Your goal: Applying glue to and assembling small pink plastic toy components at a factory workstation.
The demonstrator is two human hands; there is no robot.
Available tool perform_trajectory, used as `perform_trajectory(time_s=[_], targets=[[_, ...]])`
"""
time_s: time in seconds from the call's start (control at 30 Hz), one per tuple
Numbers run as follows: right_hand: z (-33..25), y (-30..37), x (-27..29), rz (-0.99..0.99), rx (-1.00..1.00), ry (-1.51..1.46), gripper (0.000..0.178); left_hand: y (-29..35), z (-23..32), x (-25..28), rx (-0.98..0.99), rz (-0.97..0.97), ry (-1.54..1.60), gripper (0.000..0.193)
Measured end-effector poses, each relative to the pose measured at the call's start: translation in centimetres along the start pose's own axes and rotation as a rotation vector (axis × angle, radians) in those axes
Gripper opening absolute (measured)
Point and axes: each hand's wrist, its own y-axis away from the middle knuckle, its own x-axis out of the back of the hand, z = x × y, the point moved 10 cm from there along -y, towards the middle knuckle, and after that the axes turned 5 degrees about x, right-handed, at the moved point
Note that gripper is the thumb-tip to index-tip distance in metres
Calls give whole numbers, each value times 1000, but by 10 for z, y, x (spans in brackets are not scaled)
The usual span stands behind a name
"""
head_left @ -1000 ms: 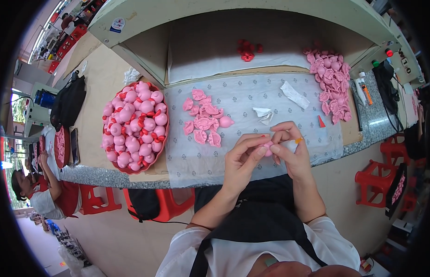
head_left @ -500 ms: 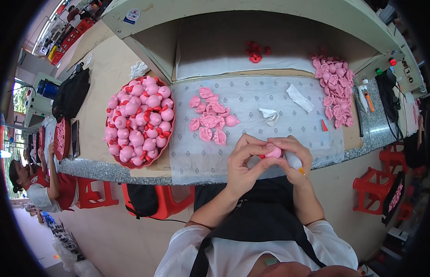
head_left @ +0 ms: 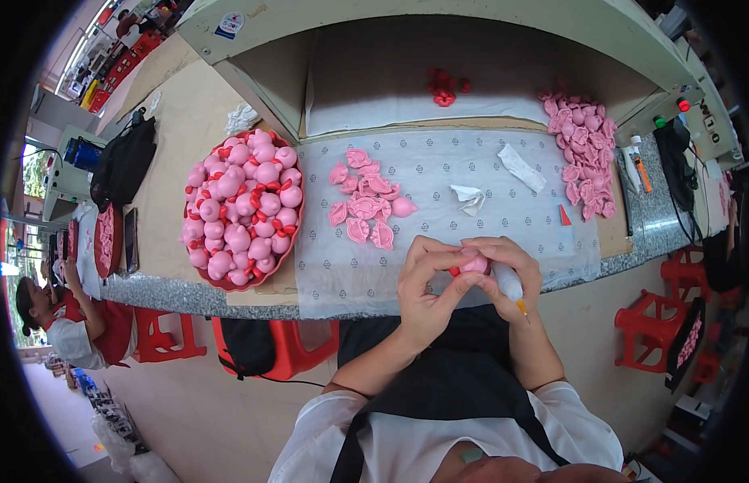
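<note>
Both my hands meet over the front edge of the bench, around one pink toy part (head_left: 474,263) with a bit of red at its left side. My left hand (head_left: 430,276) pinches it between thumb and fingers. My right hand (head_left: 515,270) holds its other side and also keeps a white glue bottle (head_left: 507,282) in the palm, its orange-yellow needle tip pointing down toward me. Beyond my left hand, several pink molded pieces (head_left: 365,207) and one rounder pink piece (head_left: 403,207) lie on the printed white paper (head_left: 439,161).
A red basket (head_left: 266,283) heaped with round pink parts and red bits stands at left. More pink pieces (head_left: 582,145) pile up at right. Red parts (head_left: 444,90) sit inside the open cabinet (head_left: 374,60). Crumpled tissue (head_left: 468,198) lies mid-paper. Red stools (head_left: 648,330) stand below the bench.
My hands stay together on the pink part and shift only slightly. The glue bottle in my right hand has tilted a little, its tip lower. A co-worker at far left has moved an arm.
</note>
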Motion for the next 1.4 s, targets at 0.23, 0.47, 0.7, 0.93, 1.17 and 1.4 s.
perform_trajectory(time_s=[0.23, 0.47, 0.7, 0.93, 1.17, 1.4], targets=[[-18, -7, -13, -238, 152, 391, 29, -2, -18, 0, 133, -17, 198, 28], [-11, -10, -13, -307, 34, 460, 34, -4, -22, -1, 203, -39, 184, 27], [3, 0, 0, -116, -131, 275, 33, -8, -23, 3, 131, -54, 144, 28], [-5, -3, 1, -69, -97, 276, 33, -4, -40, -16, 343, -196, 600, 21], [17, 13, 8, 180, -237, -181, 23, 3, -57, -24, 505, -105, 949, 16], [35, 23, 4, 261, -353, -472, 16, 0, -60, -21, 412, -105, 952, 8]])
